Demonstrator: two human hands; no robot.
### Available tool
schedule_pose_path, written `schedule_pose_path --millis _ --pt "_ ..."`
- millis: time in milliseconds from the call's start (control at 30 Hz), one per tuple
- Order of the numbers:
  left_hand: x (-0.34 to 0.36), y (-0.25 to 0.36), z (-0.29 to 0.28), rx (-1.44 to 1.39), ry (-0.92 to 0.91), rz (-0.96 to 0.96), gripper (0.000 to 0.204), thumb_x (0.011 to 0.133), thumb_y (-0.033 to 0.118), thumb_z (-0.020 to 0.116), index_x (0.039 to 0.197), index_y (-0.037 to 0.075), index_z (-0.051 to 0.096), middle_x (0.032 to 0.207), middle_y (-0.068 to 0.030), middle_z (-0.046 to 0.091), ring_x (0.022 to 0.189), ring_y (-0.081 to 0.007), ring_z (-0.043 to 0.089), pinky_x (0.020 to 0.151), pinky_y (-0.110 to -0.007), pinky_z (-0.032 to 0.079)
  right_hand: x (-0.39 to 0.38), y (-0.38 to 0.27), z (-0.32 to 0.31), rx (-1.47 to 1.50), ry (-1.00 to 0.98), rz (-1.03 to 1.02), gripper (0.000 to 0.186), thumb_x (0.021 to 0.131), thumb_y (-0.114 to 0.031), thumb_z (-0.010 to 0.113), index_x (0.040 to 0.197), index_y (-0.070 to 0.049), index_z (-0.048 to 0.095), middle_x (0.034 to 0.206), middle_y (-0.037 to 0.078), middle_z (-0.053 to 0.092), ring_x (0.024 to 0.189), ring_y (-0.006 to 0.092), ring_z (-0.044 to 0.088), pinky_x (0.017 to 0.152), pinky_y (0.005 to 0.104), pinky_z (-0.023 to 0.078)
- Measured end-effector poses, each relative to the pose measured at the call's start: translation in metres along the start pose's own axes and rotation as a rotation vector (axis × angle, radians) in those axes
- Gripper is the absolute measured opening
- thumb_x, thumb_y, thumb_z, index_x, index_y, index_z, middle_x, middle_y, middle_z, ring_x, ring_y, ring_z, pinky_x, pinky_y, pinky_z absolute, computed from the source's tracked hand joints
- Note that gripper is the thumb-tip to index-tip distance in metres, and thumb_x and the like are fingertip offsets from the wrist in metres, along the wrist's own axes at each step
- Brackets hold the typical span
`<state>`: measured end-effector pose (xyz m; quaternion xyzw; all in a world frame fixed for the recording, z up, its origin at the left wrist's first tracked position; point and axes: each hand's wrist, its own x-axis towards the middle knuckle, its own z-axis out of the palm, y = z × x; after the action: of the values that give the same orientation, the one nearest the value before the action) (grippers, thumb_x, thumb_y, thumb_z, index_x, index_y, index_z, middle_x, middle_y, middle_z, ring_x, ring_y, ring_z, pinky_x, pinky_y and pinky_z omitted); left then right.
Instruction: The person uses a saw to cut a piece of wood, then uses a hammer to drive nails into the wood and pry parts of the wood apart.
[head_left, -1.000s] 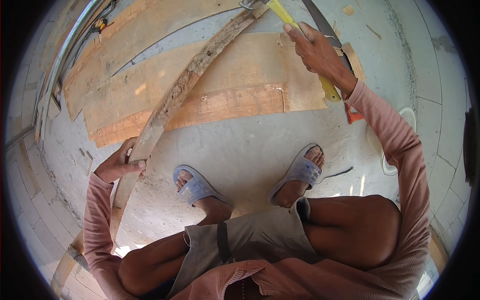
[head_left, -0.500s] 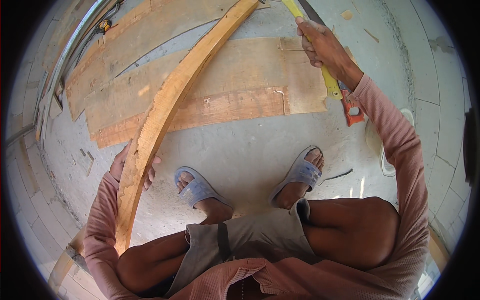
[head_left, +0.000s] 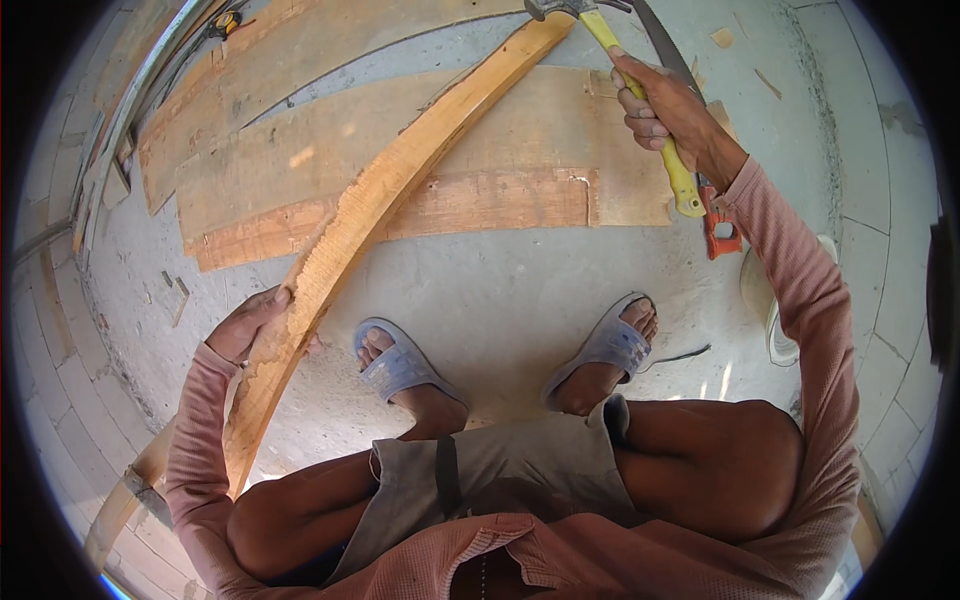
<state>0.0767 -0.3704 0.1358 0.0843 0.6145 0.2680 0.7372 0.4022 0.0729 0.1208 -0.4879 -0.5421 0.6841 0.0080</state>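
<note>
My left hand (head_left: 252, 322) is closed around the lower part of a long wooden board (head_left: 345, 225) with one rough, wavy edge. The board slants from beside my left thigh up to the far middle. In my right hand (head_left: 665, 105) is a claw hammer with a yellow handle (head_left: 683, 182), gripped around the middle of the handle. Its grey metal head (head_left: 556, 8) is at the far end of the board, partly cut off by the picture's edge; whether it touches the wood I cannot tell. A handsaw with a red handle (head_left: 722, 236) lies on the floor under my right wrist.
Flat plywood sheets (head_left: 500, 120) cover the floor beyond my sandalled feet. A tape measure (head_left: 228, 22) lies at the far left by some long metal strips (head_left: 130, 105). A pale rounded object (head_left: 765, 290) sits beside my right forearm. Wood scraps (head_left: 175, 298) lie at left.
The board's far end has swung to the right and come lower in view, with my left hand still on it. My right hand and the hammer have shifted right and nearer, showing the hammer's head.
</note>
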Motion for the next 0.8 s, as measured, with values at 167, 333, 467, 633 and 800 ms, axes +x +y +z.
schedule_pose_path --millis 167,333,467,633,800 --pt "0.010 0.013 0.023 0.378 0.243 0.007 0.079 0.104 0.067 0.036 0.134 -0.004 0.053 0.088 -0.0117 0.064 0.069 -0.0169 0.066 0.061 -0.030 0.057 0.000 0.007 0.004 -0.265 -0.200 0.094 0.041 0.102 -0.051 0.056 0.089 -0.013 0.049 0.060 -0.010 0.032 0.044 0.0014 0.028 0.037 0.0210 0.026" --pt "0.018 0.006 0.028 0.417 0.364 0.041 0.085 0.103 0.070 0.031 0.137 -0.005 0.051 0.081 -0.0118 0.063 0.063 -0.0174 0.064 0.058 -0.030 0.057 0.003 -0.014 -0.009 -0.073 -0.046 0.000 0.039 0.103 -0.049 0.056 0.089 -0.013 0.048 0.060 -0.010 0.031 0.044 0.0015 0.027 0.037 0.0217 0.027" --pt "0.020 0.008 0.024 0.501 0.344 0.061 0.088 0.103 0.071 0.027 0.138 -0.006 0.051 0.079 -0.0128 0.063 0.061 -0.0171 0.063 0.056 -0.031 0.057 0.026 -0.039 -0.042 0.255 0.171 -0.151 0.030 0.106 -0.038 0.047 0.085 -0.017 0.045 0.059 -0.007 0.033 0.042 0.0052 0.028 0.035 0.0252 0.025" --pt "0.022 -0.001 0.014 0.593 0.354 0.012 0.086 0.105 0.067 0.025 0.135 -0.008 0.054 0.095 -0.0190 0.067 0.087 -0.0258 0.067 0.083 -0.036 0.054 0.003 -0.002 0.001 -0.251 0.003 -0.041 0.041 0.104 -0.051 0.053 0.089 -0.014 0.048 0.060 -0.010 0.030 0.045 0.0030 0.027 0.038 0.0214 0.027" --pt "0.020 -0.002 0.010 0.566 0.370 0.030 0.084 0.107 0.064 0.024 0.132 -0.009 0.056 0.111 -0.0225 0.067 0.110 -0.0321 0.061 0.105 -0.039 0.043 0.000 -0.016 -0.002 -0.236 -0.036 -0.062 0.040 0.105 -0.050 0.051 0.089 -0.013 0.048 0.060 -0.010 0.028 0.045 0.0037 0.025 0.039 0.0226 0.027"
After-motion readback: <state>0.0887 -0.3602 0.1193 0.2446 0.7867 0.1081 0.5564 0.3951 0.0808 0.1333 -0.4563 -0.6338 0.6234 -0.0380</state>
